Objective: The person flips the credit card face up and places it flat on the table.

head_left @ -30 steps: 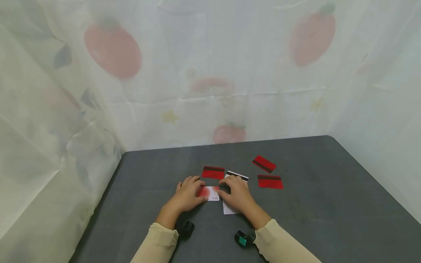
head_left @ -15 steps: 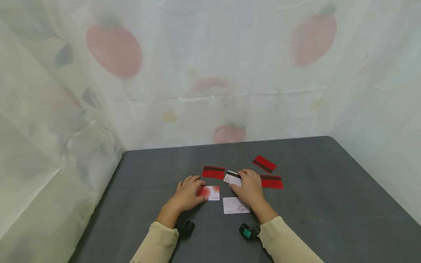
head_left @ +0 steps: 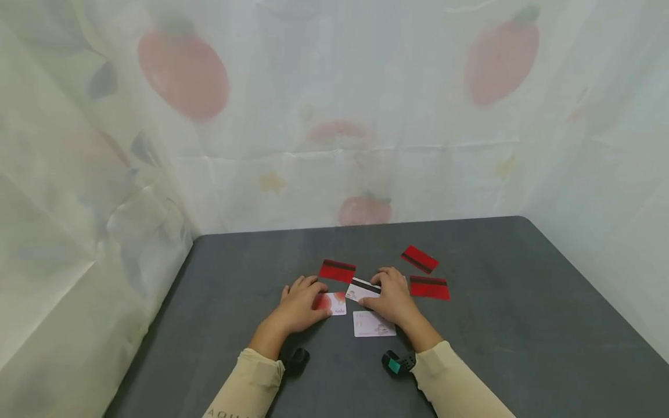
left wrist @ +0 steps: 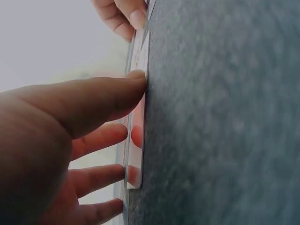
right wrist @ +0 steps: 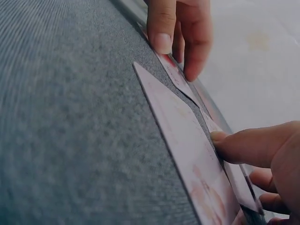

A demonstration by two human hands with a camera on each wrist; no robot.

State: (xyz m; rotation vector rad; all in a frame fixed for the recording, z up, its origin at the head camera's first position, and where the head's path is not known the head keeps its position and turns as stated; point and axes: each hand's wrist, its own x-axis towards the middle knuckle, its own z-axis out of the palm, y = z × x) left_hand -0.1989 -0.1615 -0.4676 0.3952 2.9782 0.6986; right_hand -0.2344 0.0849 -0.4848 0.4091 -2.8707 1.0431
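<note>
In the head view my left hand (head_left: 298,307) holds a white card with red circles (head_left: 338,304) flat on the table. The left wrist view has its thumb on the near edge and its fingers along the far side of that card (left wrist: 136,154). To the right, my right hand (head_left: 395,299) grips a white card with a black magnetic stripe (head_left: 360,291) between thumb and fingers. That card's left corner comes close to a red card (head_left: 337,270). A pale pink-white card (head_left: 373,324) lies nearer the body, beside the right wrist; it fills the right wrist view's foreground.
Two more red striped cards, one tilted (head_left: 420,259) and one straight (head_left: 430,288), lie right of the right hand. The dark grey table (head_left: 502,348) meets a hanging fruit-print sheet (head_left: 292,197) behind. Both wrists wear black straps.
My right hand has shifted right, uncovering the pale card, and the striped white card has slid left and nearer to me. The left hand stays on its card.
</note>
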